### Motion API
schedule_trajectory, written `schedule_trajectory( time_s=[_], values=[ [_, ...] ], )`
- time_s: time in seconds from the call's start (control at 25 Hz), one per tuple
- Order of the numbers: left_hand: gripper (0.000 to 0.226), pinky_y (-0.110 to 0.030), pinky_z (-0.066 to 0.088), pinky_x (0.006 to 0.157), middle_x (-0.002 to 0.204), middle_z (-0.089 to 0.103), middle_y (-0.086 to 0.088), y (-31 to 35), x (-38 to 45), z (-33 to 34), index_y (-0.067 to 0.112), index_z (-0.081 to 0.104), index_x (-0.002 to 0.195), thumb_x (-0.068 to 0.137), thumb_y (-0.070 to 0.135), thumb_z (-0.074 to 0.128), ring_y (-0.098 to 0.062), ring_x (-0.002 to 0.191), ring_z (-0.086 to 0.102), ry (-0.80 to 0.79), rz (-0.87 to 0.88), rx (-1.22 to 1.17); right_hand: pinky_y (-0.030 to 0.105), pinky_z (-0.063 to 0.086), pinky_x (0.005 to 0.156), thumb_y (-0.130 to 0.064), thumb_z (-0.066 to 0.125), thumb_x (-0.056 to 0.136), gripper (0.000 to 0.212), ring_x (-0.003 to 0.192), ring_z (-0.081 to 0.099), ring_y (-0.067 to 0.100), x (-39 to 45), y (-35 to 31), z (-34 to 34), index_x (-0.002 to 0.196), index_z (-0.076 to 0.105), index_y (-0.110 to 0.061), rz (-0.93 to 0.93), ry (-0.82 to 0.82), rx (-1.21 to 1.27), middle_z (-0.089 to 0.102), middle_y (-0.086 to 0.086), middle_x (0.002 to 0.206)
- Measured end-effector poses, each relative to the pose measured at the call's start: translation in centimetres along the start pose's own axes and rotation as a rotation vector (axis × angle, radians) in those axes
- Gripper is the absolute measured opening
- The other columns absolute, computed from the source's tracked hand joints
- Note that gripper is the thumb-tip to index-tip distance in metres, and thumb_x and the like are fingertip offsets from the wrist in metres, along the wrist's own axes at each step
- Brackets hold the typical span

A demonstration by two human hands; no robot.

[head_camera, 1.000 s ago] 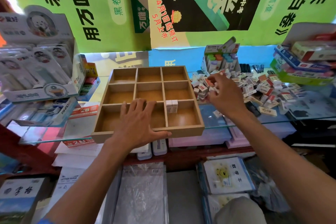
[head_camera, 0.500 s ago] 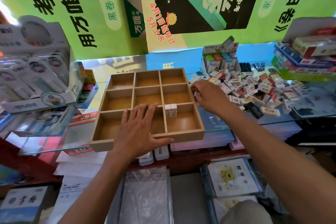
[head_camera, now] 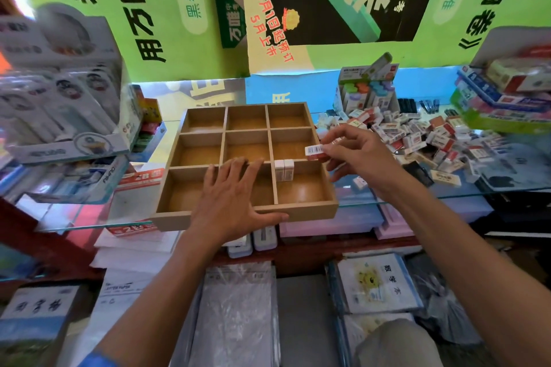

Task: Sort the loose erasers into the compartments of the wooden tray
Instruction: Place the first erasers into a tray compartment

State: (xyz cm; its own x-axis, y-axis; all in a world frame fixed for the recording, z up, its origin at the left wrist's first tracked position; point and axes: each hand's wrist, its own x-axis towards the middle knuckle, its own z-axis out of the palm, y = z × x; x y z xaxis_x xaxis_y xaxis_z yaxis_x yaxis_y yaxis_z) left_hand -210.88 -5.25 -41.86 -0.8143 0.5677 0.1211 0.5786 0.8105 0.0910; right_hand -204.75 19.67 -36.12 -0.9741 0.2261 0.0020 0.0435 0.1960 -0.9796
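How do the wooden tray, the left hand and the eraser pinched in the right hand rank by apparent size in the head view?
1. wooden tray
2. left hand, though nearer the camera
3. eraser, pinched by the right hand

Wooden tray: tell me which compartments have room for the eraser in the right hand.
In the wooden tray, the back row, middle row and near-left cell are bare. Two erasers stand in the near-right cell's back-left corner. The left hand covers the near-middle cell.

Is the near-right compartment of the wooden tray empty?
No. Two white erasers stand upright in the wooden tray's near-right compartment, against its far-left corner.
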Motion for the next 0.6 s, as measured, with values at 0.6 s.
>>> schedule_trajectory(
  time_s=[0.6],
  values=[
    [0.114,-0.054,0.014,0.121,0.159,0.019,-0.001,0.07,0.07,-0.12,0.034,0.011,0.151,0.06,0.099,0.035,-0.025,0.147,0.017,-0.017,-0.002,0.017,0.03,0.061,0.068,-0.008,0.077,0.082,0.007,0.075,0.07,0.016,0.33,0.79,0.23,0.087,0.073,-0.012,0.007,0.049,-0.07,0.072,0.008,0.092]
  ],
)
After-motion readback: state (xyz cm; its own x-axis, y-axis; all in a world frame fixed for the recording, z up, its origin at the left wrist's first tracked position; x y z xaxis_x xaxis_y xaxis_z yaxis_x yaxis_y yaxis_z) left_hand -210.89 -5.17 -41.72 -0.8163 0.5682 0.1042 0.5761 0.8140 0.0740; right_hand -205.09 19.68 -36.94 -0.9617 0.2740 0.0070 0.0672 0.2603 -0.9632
